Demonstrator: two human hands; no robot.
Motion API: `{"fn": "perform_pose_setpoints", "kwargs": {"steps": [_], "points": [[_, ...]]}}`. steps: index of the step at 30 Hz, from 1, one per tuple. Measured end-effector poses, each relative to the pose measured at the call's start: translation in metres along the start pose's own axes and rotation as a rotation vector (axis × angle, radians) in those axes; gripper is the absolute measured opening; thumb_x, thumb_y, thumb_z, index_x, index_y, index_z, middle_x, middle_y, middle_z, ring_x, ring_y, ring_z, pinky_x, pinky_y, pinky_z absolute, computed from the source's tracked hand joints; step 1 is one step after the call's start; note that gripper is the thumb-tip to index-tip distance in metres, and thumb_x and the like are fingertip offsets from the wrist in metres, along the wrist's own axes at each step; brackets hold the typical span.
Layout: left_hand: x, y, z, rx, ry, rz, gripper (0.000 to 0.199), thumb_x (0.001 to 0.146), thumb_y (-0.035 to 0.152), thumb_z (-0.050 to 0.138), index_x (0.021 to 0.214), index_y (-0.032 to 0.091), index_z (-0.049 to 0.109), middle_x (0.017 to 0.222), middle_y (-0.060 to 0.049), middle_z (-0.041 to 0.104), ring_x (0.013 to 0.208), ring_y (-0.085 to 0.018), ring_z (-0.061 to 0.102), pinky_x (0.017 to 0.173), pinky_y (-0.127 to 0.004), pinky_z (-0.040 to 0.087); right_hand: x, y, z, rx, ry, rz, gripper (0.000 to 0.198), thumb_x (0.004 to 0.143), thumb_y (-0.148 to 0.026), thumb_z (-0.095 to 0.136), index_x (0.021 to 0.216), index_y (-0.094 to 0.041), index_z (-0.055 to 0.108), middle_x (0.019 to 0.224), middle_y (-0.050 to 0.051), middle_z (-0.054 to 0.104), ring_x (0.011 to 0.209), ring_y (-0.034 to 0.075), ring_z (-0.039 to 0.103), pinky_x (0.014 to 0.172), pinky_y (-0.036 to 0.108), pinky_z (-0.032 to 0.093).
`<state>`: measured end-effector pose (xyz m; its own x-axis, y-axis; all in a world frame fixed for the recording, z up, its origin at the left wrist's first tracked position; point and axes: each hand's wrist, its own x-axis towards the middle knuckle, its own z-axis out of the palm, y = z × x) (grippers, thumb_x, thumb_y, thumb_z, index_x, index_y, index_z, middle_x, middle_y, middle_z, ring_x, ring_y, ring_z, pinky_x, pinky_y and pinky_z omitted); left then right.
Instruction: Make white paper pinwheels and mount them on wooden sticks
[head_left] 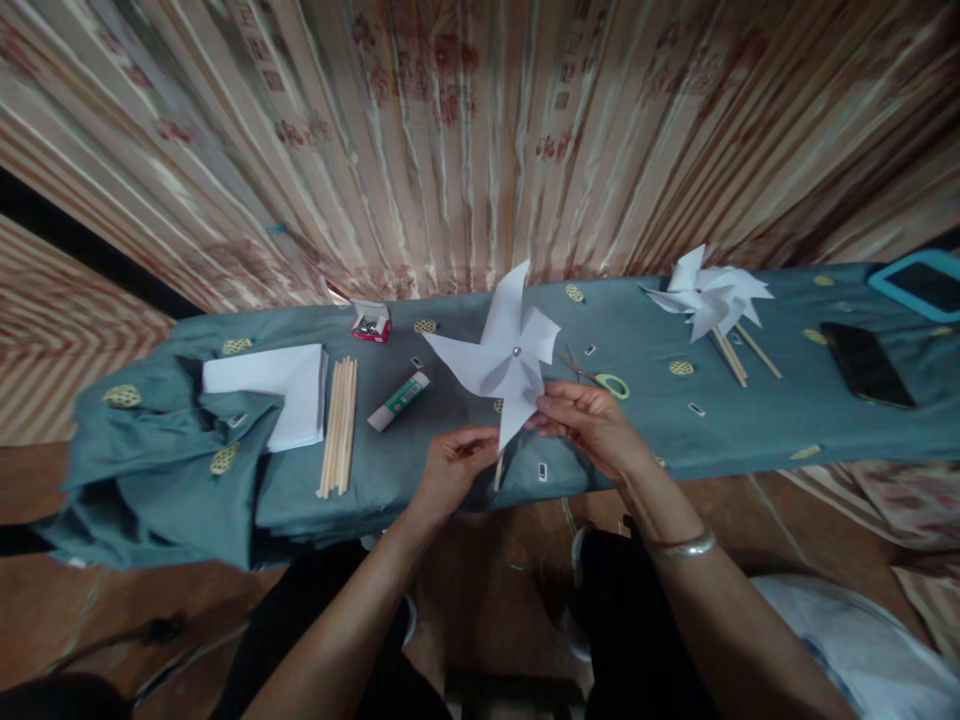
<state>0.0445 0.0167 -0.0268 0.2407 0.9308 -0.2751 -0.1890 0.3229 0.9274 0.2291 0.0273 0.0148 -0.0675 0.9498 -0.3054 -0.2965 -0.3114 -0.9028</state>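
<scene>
While looking down past black-clad legs (611, 600) and, to the right, a crumpled whitish bundle (847, 630), wears a broad silver metal bangle (686, 547) on the right wrist. With the left hand (454, 465), pinches the bottom tip of a white paper pinwheel (502, 365), with thumb and fingers drawn nearly together beside its thin pale wooden stick (499, 472); cannot tell whether also gripping the stick. With the right hand (592, 425), pinches the pinwheel's lower right edge between thumb and fingers. Holds it above the middle of a long table spread with grey-green cloth (637, 430) printed with yellow ovals, with the round silvery pin head at its centre facing up.

To the left, sees a row of bare pale wooden sticks (340, 425), then, just right of it, a white cylindrical glue stick (399, 402) with a green label. Beyond the row, sees stacked white paper sheets (300, 385), partly under bunched cloth. Past the right hand, sees metal scissors (611, 384) with yellow-green handles; farther right, a flat black phone (866, 362). Toward the far edge, sees overlapping white paper pinwheels on sticks (705, 290), an open red-and-white box (371, 322) of silvery pins and a blue-framed tablet (922, 285). Behind, sees a beige-and-brown striped curtain (465, 150).
</scene>
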Motion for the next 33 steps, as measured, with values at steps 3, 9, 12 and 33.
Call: {"fn": "perform_pose_setpoints", "kwargs": {"steps": [3, 9, 12, 33], "points": [[-0.001, -0.002, -0.001, -0.013, -0.002, 0.014, 0.025, 0.057, 0.031, 0.083, 0.076, 0.016, 0.078, 0.07, -0.001, 0.07, 0.066, -0.013, 0.058, 0.068, -0.025, 0.045, -0.004, 0.0, 0.002, -0.123, -0.138, -0.006, 0.034, 0.059, -0.043, 0.086, 0.078, -0.018, 0.073, 0.072, 0.002, 0.074, 0.063, 0.012, 0.069, 0.054, 0.019, 0.052], [-0.002, 0.0, -0.001, -0.02, 0.014, -0.005, 0.025, 0.055, 0.031, 0.085, 0.074, 0.016, 0.078, 0.072, -0.001, 0.072, 0.071, -0.014, 0.061, 0.073, -0.026, 0.047, -0.008, -0.015, -0.018, -0.286, -0.163, -0.028, 0.033, 0.068, -0.048, 0.079, 0.077, -0.017, 0.074, 0.069, 0.004, 0.074, 0.05, 0.008, 0.058, 0.045, 0.02, 0.042], [-0.003, 0.001, 0.0, -0.047, 0.025, -0.029, 0.028, 0.052, 0.03, 0.086, 0.075, 0.018, 0.078, 0.075, -0.003, 0.074, 0.073, -0.015, 0.063, 0.075, -0.026, 0.048, -0.001, -0.018, -0.033, -0.196, 0.135, -0.211, 0.029, 0.063, -0.045, 0.083, 0.072, -0.019, 0.073, 0.062, 0.0, 0.071, 0.046, 0.006, 0.051, 0.044, 0.02, 0.038], [-0.006, 0.008, 0.0, 0.038, 0.05, -0.008, 0.025, 0.053, 0.031, 0.084, 0.072, 0.017, 0.078, 0.073, -0.004, 0.073, 0.068, -0.014, 0.061, 0.069, -0.026, 0.048, 0.002, -0.009, -0.013, -0.051, 0.223, -0.112, 0.035, 0.045, -0.04, 0.091, 0.07, -0.02, 0.076, 0.06, -0.002, 0.069, 0.05, 0.007, 0.054, 0.05, 0.02, 0.046]]}}
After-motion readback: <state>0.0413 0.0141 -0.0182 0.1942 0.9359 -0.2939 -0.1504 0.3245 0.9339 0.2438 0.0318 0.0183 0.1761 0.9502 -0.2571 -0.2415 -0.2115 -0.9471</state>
